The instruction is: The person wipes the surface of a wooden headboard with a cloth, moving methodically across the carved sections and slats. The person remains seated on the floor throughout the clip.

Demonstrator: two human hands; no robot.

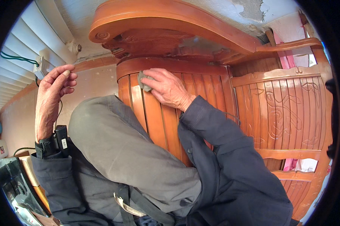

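My right hand point(170, 87) presses a folded grey-green cloth point(145, 81) against the slatted seat point(155, 115) of a reddish-brown wooden bench. The cloth shows beneath my fingertips near the seat's upper left part; the rest of it is hidden. My left hand point(59, 80) is raised in the air to the left of the bench. Its fingers are curled with the thumb against the index finger, and nothing shows between them. A black strap with a small black device point(61, 137) is on my left wrist.
The bench's curved backrest point(164, 17) rises beyond the seat, and a carved side panel point(282, 110) stands at right. A white radiator point(31, 36) with a green cord is at left. My bent knee point(93, 115) covers part of the seat. Boxes point(28, 169) lie at lower left.
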